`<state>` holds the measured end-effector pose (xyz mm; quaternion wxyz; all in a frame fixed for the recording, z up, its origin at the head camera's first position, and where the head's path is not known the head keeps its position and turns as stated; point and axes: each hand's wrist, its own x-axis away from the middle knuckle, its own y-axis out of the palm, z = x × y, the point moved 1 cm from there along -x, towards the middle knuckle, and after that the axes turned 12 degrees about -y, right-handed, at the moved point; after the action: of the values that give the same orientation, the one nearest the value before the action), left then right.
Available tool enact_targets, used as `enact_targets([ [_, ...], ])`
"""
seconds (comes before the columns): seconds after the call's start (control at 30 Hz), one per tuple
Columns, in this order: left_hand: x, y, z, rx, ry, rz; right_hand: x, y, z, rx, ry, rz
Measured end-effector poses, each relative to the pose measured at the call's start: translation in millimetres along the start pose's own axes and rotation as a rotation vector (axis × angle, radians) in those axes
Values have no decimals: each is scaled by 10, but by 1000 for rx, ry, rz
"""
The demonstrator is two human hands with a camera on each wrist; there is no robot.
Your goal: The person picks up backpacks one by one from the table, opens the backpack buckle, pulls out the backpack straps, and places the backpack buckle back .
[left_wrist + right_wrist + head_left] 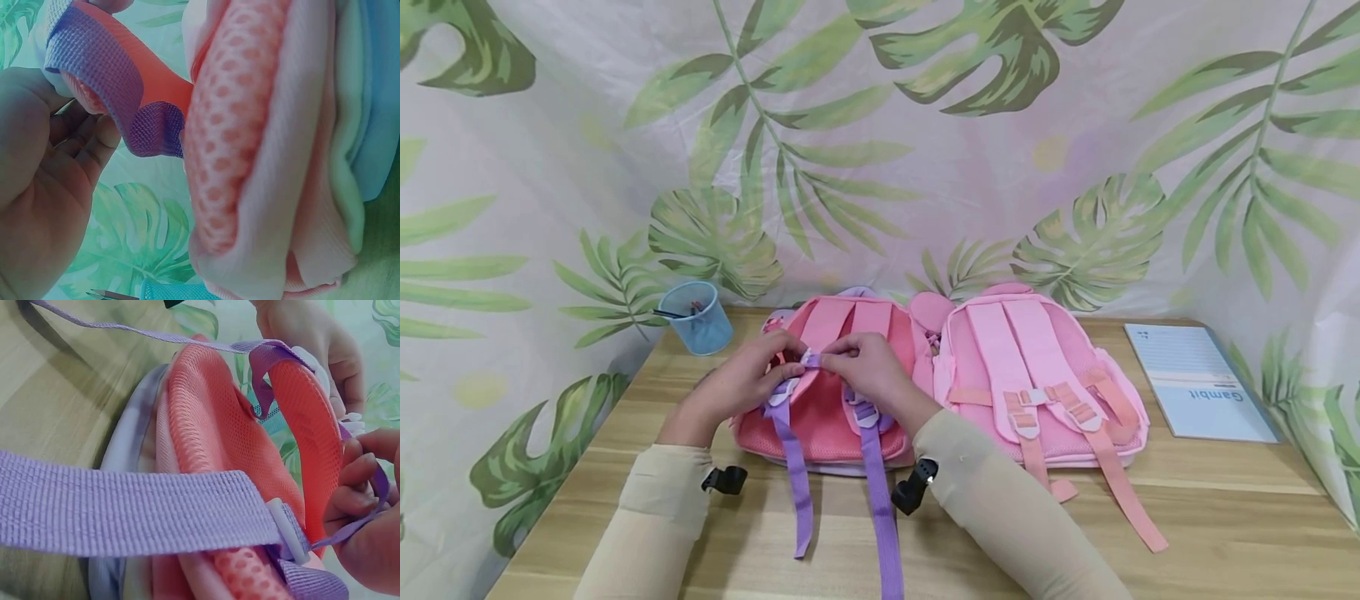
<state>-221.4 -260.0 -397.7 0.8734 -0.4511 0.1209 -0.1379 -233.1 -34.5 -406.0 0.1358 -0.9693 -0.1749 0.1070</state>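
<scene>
A coral-pink backpack (842, 442) lies with its shoulder straps facing up. Across these straps runs a thin purple chest strap (365, 515) with a white buckle (810, 359). My left hand (748, 375) grips the buckle at the left shoulder strap (306, 419), its fingers reaching behind the strap edge. Opposite it, my right hand (872, 367) pinches the purple chest strap close beside the buckle. Both sets of fingertips nearly meet there and partly hide the buckle. Two long purple webbing tails (880, 508) hang from white adjusters (865, 414) toward the table's front.
A second, light pink backpack (958, 367) with peach straps lies against the right side of the first. A blue mesh pen cup (702, 327) holding pens stands at back left. On the right lies a notebook (1202, 383). Leaf-print cloth hangs behind the wooden table (640, 417).
</scene>
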Motion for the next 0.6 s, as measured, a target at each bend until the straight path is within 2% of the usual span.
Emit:
enact_targets([
  [0.27,4,15,31,9,-8,3,-52,50,0,-30,89,4],
  [0.6,1,16,31,14,-16,8,-95,87,-16,-47,81,-12],
])
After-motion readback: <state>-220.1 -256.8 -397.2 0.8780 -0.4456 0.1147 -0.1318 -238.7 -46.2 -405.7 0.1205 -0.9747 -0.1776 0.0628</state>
